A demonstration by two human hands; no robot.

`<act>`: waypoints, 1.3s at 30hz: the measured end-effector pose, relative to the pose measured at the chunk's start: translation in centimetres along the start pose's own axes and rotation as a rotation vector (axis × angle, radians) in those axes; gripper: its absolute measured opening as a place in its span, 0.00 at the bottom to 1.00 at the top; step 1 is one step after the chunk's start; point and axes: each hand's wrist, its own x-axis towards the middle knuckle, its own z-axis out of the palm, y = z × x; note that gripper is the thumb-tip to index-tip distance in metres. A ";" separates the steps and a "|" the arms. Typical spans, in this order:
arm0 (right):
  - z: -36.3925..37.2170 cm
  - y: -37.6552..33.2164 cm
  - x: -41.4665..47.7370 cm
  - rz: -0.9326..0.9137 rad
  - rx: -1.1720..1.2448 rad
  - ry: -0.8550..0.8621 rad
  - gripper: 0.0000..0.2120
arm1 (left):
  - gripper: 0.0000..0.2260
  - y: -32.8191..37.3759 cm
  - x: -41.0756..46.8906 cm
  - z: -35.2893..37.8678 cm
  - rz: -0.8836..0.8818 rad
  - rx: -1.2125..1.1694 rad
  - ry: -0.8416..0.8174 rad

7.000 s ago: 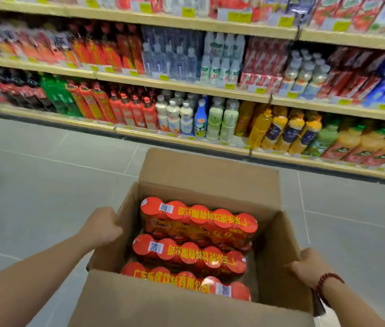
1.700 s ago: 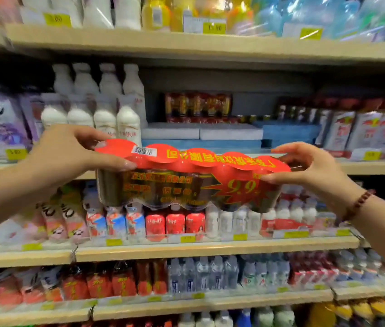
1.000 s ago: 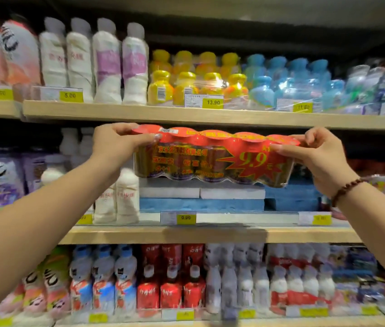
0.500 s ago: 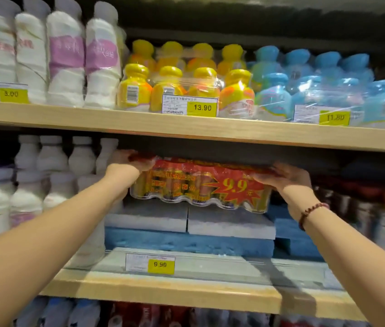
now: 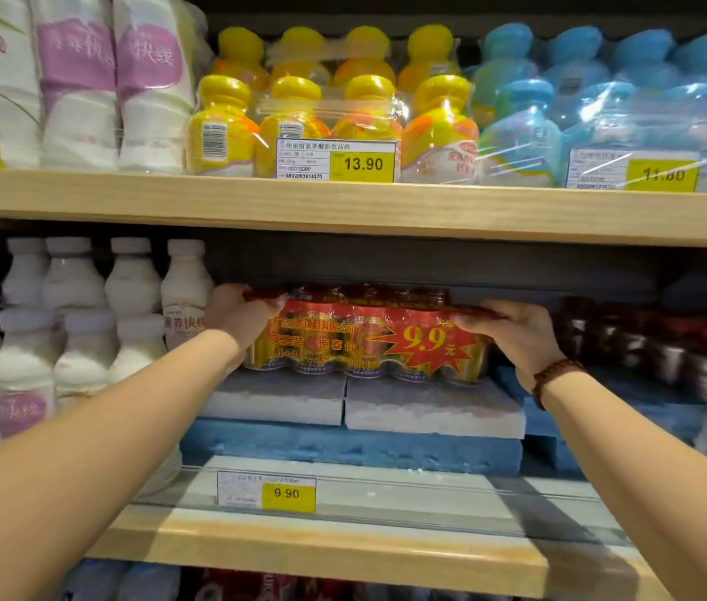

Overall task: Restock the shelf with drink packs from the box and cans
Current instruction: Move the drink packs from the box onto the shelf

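Note:
A shrink-wrapped red and gold drink pack (image 5: pixel 369 340) with a "9.9" star label sits deep inside the middle shelf (image 5: pixel 321 553), resting on grey foam blocks (image 5: pixel 429 409). My left hand (image 5: pixel 236 316) grips its left end and my right hand (image 5: pixel 512 331), with a bead bracelet on the wrist, grips its right end. Behind it I see the tops of another such pack (image 5: pixel 369 291). The box is out of view.
White milk bottles (image 5: pixel 83 323) stand just left of the pack and dark cans (image 5: pixel 646 340) to the right. Blue foam (image 5: pixel 343 444) lies under the grey blocks. The upper shelf board (image 5: pixel 343 206) hangs close above, carrying yellow (image 5: pixel 334 110) and blue (image 5: pixel 603 106) bottle packs.
Both hands have pushed the pack further back into the shelf, and it now rests on the grey foam blocks. The view has moved closer.

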 end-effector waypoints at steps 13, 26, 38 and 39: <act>0.3 1.1 0.4 0.045 -0.067 0.042 0.38 | 0.12 -1.8 0.4 1.0 -0.102 -0.126 -0.064; 0.8 2.0 0.5 0.154 -0.010 0.049 0.26 | 0.30 -2.6 0.3 0.9 -0.132 -0.056 -0.084; 1.0 0.5 -2.1 0.236 -0.198 0.085 0.33 | 0.27 -2.3 -1.1 0.0 -0.217 0.079 -0.080; 1.0 -0.1 -2.8 0.256 -0.194 0.098 0.36 | 0.26 -2.1 -1.3 -0.6 -0.238 0.035 -0.092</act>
